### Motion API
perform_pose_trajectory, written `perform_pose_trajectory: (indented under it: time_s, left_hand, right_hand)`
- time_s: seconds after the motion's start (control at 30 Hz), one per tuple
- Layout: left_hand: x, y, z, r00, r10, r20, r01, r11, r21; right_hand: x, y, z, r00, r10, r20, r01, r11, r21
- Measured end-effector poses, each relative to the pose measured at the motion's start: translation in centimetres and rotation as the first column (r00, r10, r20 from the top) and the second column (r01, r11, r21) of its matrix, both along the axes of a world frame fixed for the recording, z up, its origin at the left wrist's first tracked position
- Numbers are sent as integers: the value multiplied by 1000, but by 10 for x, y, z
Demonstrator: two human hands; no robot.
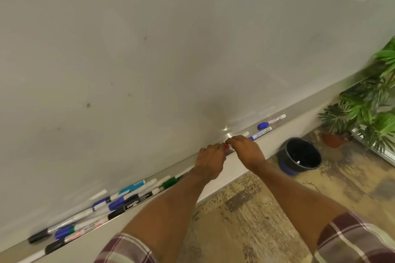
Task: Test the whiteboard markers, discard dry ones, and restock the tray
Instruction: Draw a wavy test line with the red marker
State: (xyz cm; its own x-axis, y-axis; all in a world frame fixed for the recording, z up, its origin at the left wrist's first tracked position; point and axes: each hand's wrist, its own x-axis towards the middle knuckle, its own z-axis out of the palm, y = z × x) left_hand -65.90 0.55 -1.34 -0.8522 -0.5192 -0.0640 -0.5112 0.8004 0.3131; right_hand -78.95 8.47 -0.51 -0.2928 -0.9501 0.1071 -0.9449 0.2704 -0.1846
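Note:
Both hands meet over the metal marker tray [232,152] below the whiteboard [149,49]. My left hand [210,161] and my right hand [245,150] hold a red-capped marker [227,147] between them; only its red end shows. Its white far end [245,134] peeks out beyond my right fingers. Two blue-capped markers [271,122] lie on the tray to the right. Several markers [128,196] with blue, black and green caps lie on the tray to the left.
A dark round bin [301,156] stands on the patterned floor to the right, below the tray. Potted green plants [367,109] stand at the far right beside a metal frame. The whiteboard carries a few faint dark spots.

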Motion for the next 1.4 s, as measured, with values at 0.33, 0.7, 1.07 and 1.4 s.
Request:
perform_pose_trajectory:
  time_s: [0.33, 0.7, 1.07, 1.4]
  left_hand:
    - [-33, -2, -20, 999, 30, -14, -29, 998, 58]
    - [4, -7, -2, 999, 38, 5, -38, 998, -46]
    - [161, -2, 21, 985, 165, 54, -161, 984, -79]
    - [310, 10, 17, 952, 298, 72, -290, 951, -104]
  right_hand:
    - [-31, -10, -11, 993, -83, 86, 81, 996, 26]
    - [13, -9, -12, 989, -146, -6, 144, 982, -126]
    - [150, -5, 2, 998, -49, 26, 52, 991, -123]
    - [284, -6, 7, 999, 52, 2, -52, 998, -31]
